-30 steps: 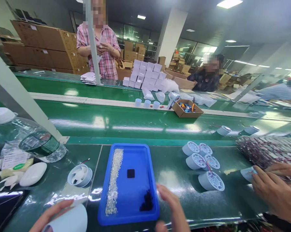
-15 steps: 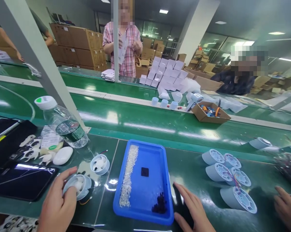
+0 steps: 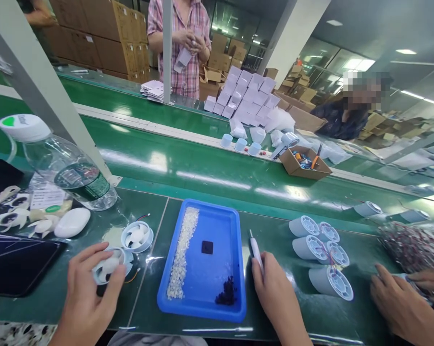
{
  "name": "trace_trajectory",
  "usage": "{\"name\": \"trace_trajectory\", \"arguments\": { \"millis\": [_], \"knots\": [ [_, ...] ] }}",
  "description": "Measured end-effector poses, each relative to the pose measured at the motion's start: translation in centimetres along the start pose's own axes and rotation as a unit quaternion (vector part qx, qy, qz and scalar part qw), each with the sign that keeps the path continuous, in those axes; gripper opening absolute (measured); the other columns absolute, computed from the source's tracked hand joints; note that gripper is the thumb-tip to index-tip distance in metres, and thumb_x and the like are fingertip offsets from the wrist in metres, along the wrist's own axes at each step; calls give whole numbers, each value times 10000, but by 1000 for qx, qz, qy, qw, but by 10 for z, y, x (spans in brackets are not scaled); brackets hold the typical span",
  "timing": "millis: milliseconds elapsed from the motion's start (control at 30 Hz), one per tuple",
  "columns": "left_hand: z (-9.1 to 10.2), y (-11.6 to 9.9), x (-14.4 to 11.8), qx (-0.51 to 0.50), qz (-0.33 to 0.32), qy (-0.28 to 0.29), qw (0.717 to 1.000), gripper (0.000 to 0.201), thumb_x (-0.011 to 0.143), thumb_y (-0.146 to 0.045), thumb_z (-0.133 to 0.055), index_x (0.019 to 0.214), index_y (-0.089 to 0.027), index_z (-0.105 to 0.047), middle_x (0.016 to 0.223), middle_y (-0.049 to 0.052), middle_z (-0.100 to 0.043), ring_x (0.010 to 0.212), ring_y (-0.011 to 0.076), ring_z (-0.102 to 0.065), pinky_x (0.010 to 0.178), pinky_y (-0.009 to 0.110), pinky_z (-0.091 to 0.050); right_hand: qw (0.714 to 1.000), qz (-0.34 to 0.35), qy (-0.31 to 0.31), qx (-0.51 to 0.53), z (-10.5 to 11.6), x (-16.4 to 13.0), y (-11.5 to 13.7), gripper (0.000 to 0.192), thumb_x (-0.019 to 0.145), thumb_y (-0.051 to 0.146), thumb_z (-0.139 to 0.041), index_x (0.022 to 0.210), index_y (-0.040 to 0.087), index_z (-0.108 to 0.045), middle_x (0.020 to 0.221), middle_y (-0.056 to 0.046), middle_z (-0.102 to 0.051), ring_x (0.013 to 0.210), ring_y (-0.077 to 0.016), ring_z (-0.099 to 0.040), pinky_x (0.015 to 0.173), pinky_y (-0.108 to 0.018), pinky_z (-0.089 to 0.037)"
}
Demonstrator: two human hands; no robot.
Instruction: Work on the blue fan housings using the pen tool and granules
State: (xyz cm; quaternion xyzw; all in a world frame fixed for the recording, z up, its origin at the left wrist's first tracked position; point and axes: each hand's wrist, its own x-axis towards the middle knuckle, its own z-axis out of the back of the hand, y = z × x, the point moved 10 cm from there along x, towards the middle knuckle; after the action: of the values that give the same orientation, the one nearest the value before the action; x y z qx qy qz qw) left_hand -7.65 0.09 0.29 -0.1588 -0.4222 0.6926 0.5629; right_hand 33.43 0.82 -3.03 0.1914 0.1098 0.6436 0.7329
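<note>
Our left hand gripped a small white fan resting on the table, left of the blue tray. Our right hand closed around a white pen tool, palm down. We judged assembly beginning; next, bringing tool and fan together.

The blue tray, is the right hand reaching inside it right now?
No, the right hand rests on the green table just right of the blue tray, holding a thin white tool.

bright overhead glare, perhaps edge-warped
</note>
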Motion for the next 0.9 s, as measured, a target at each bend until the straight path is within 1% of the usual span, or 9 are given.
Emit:
{"name": "trace_trajectory", "arguments": {
  "millis": [133,200,300,367,433,500,567,667,900],
  "knots": [
    [-5,-31,-8,64,-101,31,992,222,816,-382,-591,973,-226,-583,1119,99,-519,1113,269,-496,1040,393,-335,992,-43,-51,111,26,0,16,368,940,542,-351,955,212,-514,766,-51,-621,637,-250,-600,566,-353,-462],
    [3,-31,-10,29,-82,9,996,174,789,-381,-632,870,-246,-560,1065,68,-576,1057,249,-536,1038,367,-336,972,-46,-90,213,39,-8,35,310,915,519,-501,977,219,-545,727,-9,-616,575,-190,-582,522,-279,-465],
    [12,-16,-10,-10,10,-22,1000,386,647,-418,-758,689,-243,-417,1076,41,-608,1027,252,-558,944,320,-406,938,-25,-128,321,44,-20,70,228,854,424,-673,899,218,-585,724,9,-593,576,-151,-570,503,-219,-471],
    [11,-9,-11,-21,51,-14,998,386,597,-437,-785,672,-244,-460,1066,42,-613,1015,256,-563,945,311,-415,920,-10,-120,373,35,-19,90,203,866,390,-671,914,208,-593,810,-17,-604,623,-157,-592,528,-224,-495],
    [9,-9,-10,-43,45,-10,998,284,626,-441,-764,719,-247,-579,997,45,-627,1000,250,-572,1008,315,-391,902,5,-85,424,18,-13,106,199,917,383,-602,990,200,-579,928,-53,-610,683,-169,-617,588,-256,-533],
    [13,-11,-9,-51,4,-25,998,264,625,-416,-772,690,-242,-584,959,46,-638,979,240,-590,1001,311,-413,885,15,-47,463,1,-4,117,211,957,389,-536,1038,196,-561,991,-72,-609,730,-174,-631,653,-287,-557],
    [11,-14,-7,-7,-54,-15,998,322,624,-430,-774,612,-227,-523,953,50,-646,902,221,-621,870,287,-494,876,14,-33,481,-8,3,121,231,964,409,-520,1036,194,-563,978,-71,-622,741,-174,-635,668,-292,-561],
    [5,-18,-7,73,-142,10,987,322,692,-479,-714,661,-212,-536,963,72,-645,829,208,-646,696,271,-540,880,6,-38,474,-14,8,122,256,947,441,-542,1006,194,-579,952,-68,-638,716,-169,-628,638,-280,-544],
    [6,-31,-10,110,-214,-12,971,307,765,-400,-667,959,-205,-530,989,93,-633,894,231,-659,742,315,-568,886,-4,-26,462,-23,10,121,274,942,462,-541,1018,202,-578,970,-64,-637,724,-171,-629,654,-289,-535]
  ]
}}
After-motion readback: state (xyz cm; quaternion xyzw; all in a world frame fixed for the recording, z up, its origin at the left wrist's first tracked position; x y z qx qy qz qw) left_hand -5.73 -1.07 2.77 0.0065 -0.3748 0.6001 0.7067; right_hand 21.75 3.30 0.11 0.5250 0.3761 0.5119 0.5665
